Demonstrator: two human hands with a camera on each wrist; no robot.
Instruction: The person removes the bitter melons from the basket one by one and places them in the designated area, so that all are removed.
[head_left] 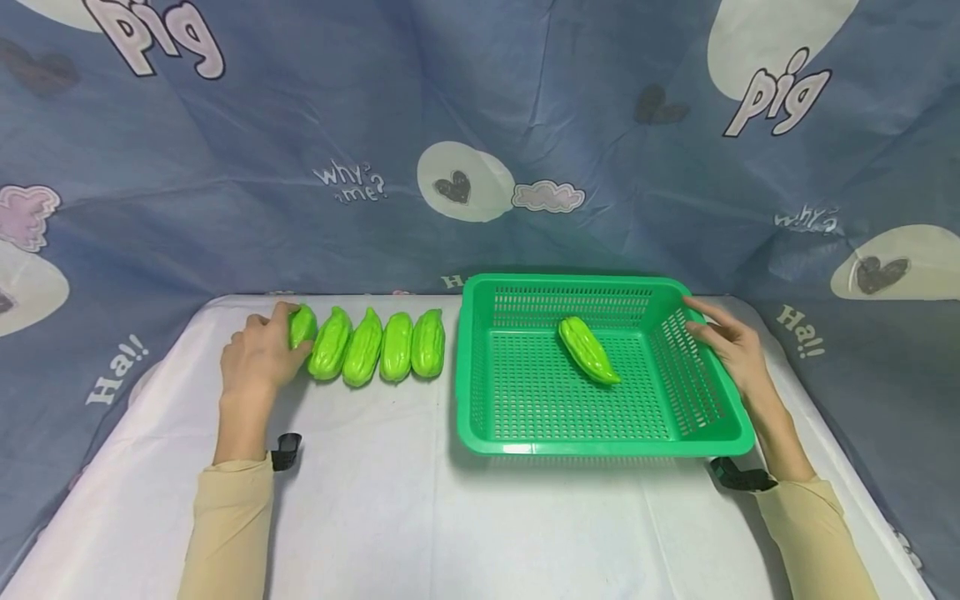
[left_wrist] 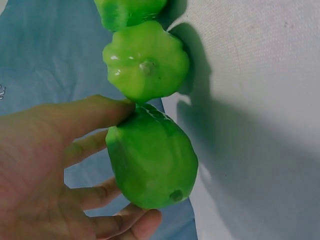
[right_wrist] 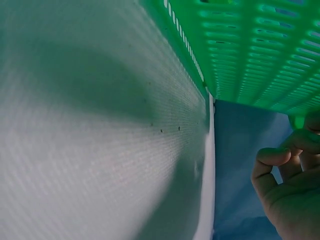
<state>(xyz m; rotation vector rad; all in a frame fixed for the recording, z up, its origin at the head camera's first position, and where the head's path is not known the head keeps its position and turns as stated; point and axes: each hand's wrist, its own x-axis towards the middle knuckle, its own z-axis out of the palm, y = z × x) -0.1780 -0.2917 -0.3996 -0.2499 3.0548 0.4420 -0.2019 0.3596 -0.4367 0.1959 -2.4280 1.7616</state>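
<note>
At the left end of a row, my left hand (head_left: pixel 258 352) holds a bright green bitter melon (head_left: pixel 302 327) between thumb and fingers. The left wrist view shows the thumb on one side of this bitter melon (left_wrist: pixel 155 160) and fingers on the other. Several more bitter melons (head_left: pixel 363 348) lie side by side just right of it. My right hand (head_left: pixel 738 348) grips the right rim of a green plastic basket (head_left: pixel 570 448). One bitter melon (head_left: pixel 588 350) lies slanted on the basket floor. In the right wrist view, the fingers (right_wrist: pixel 272 157) curl near the rim, partly cut off.
A white cloth covers the table (head_left: pixel 360 500). Behind it hangs a blue printed curtain (head_left: pixel 300 108), close to the basket's back edge. Dark straps with small devices (head_left: pixel 287 450) sit on both wrists.
</note>
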